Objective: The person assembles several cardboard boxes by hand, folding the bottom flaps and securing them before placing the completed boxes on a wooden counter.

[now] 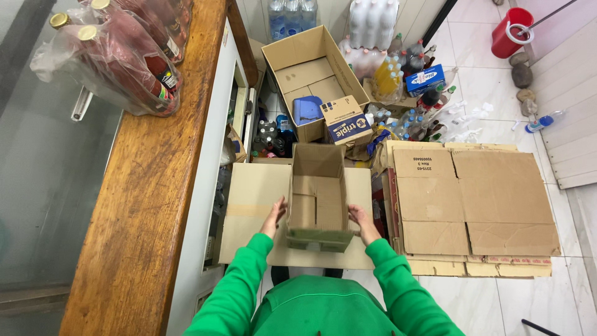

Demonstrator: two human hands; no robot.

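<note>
I see one open box (317, 202) held between my two hands: left hand (274, 216) and right hand (361, 221) each pressed flat on a side, fingers apart. It sits on a cardboard sheet (249, 199). One flattened stack (472, 205) lies right; another open carton (308, 68) stands ahead.

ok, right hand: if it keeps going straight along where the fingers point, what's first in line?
The right hand rests on the side of the open cardboard box, fingers pointing up and inward. Straight on, it would press into that box wall first. Depth is unclear, so it might instead slide along it.
</note>
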